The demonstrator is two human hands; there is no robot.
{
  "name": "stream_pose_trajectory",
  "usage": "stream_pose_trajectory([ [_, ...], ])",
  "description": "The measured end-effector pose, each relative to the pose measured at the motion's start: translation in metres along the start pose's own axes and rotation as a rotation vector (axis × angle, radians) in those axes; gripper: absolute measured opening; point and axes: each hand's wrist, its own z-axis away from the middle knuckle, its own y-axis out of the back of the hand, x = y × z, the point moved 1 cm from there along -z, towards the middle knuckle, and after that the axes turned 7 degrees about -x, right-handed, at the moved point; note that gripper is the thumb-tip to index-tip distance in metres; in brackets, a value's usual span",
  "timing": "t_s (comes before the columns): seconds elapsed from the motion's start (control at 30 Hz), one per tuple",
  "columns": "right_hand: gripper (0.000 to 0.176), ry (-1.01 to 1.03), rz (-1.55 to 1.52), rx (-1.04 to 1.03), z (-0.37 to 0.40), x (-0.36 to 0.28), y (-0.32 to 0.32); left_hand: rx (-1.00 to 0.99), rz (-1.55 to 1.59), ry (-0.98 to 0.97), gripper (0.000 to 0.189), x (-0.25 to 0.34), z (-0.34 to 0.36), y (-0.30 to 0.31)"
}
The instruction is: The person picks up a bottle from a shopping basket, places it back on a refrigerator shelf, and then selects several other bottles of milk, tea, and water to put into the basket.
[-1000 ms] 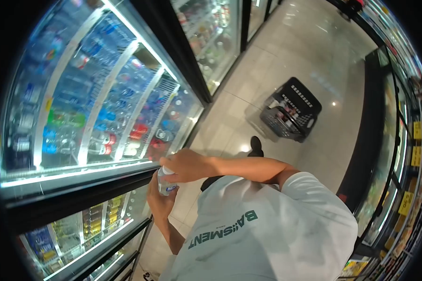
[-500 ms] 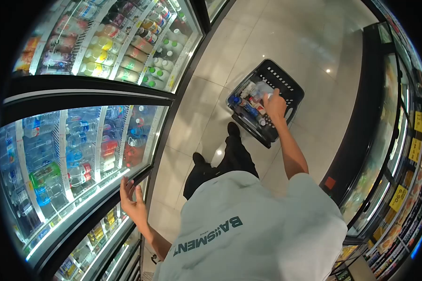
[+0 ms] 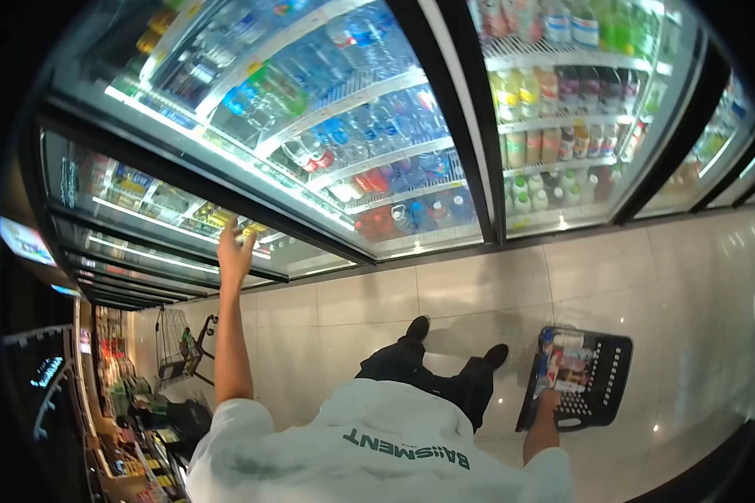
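Observation:
My left hand (image 3: 234, 251) is raised in front of the glass-door drinks coolers, its fingers spread and holding nothing. It is nearest to the dark frame of a cooler door (image 3: 155, 197), with yellow packs behind the glass beyond the fingertips. To the right, my right hand (image 3: 548, 402) reaches down to the near side of a black shopping basket (image 3: 610, 390) on the floor. Its fingers are small and blurred against the goods, and I cannot tell what they grip. Inside the basket lie blue-capped bottles and red-and-white packages (image 3: 572, 369).
Lit coolers stretch across the front, with water bottles (image 3: 369, 126) on the left and coloured drinks (image 3: 554, 92) on the right. A shopping cart (image 3: 180, 348) stands at the left on the tiled floor (image 3: 352, 306). My shoes are left of the basket.
My view has swung left toward the coolers, and the basket now appears lower right. My left arm is stretched further forward. My right hand has shifted from over the goods to the basket's near side.

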Motion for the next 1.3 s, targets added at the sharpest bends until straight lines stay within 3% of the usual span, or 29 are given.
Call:
stream_pose_trajectory([
  [0.07, 0.03, -0.088, -0.077, -0.188, -0.002, -0.013, 0.024, 0.069, 0.116, 0.072, 0.059, -0.033, -0.037, 0.006],
  [0.27, 0.026, -0.029, -0.053, 0.153, 0.054, -0.067, 0.123, 0.405, 0.262, 0.146, 0.07, -0.1, -0.107, -0.022],
  [0.33, 0.025, -0.098, -0.171, 0.199, 0.078, -0.067, 0.143, 0.341, 0.332, 0.088, 0.067, -0.093, -0.111, -0.02],
  [0.43, 0.025, -0.068, -0.325, 0.313, 0.138, -0.079, 0.186, 0.442, 0.216, 0.005, 0.064, -0.111, -0.121, -0.034],
  [0.53, 0.012, -0.105, -0.699, 0.417, 0.218, -0.119, 0.216, 0.304, 0.461, 0.037, 0.054, -0.117, -0.127, -0.029],
  [0.6, 0.006, -0.097, -0.732, 0.419, 0.257, -0.147, 0.227, 0.259, 0.62, 0.016, 0.043, -0.123, -0.132, -0.032],
  [0.7, 0.004, 0.08, -0.962, 0.368, 0.313, -0.189, 0.223, 0.303, 0.566, 0.081, 0.041, -0.12, -0.132, -0.039],
  [0.77, 0.003, 0.199, -0.884, 0.327, 0.321, -0.211, 0.204, 0.331, 0.568, 0.087, 0.041, -0.116, -0.132, -0.038],
  [0.8, 0.003, 0.278, -0.895, 0.362, 0.29, -0.206, 0.176, 0.353, 0.561, 0.089, 0.042, -0.116, -0.132, -0.04],
  [0.93, 0.004, 0.438, -1.065, 0.004, 0.384, -0.318, 0.136, 0.337, 0.527, 0.091, 0.045, -0.117, -0.125, -0.039],
  [1.0, 0.004, 0.683, -0.881, -0.087, 0.419, -0.364, 0.116, 0.361, 0.485, 0.144, 0.045, -0.114, -0.103, -0.034],
  [1.1, 0.009, 0.974, -0.802, -0.302, 0.495, -0.424, 0.111, 0.335, 0.609, 0.075, 0.047, -0.106, -0.049, -0.016],
  [1.17, 0.013, 1.046, -0.805, -0.491, 0.547, -0.455, 0.126, 0.226, 0.67, 0.048, 0.052, -0.1, -0.005, 0.005],
  [1.2, 0.013, 1.045, -0.818, -0.489, 0.565, -0.466, 0.132, 0.263, 0.679, 0.014, 0.057, -0.102, 0.015, 0.002],
  [1.27, 0.02, 1.302, -0.712, -0.518, 0.598, -0.483, 0.148, 0.269, 0.702, -0.014, 0.057, -0.101, 0.052, 0.02],
  [1.3, 0.02, 1.296, -0.721, -0.517, 0.615, -0.487, 0.16, 0.185, 0.782, -0.106, 0.052, -0.105, 0.068, 0.03],
])
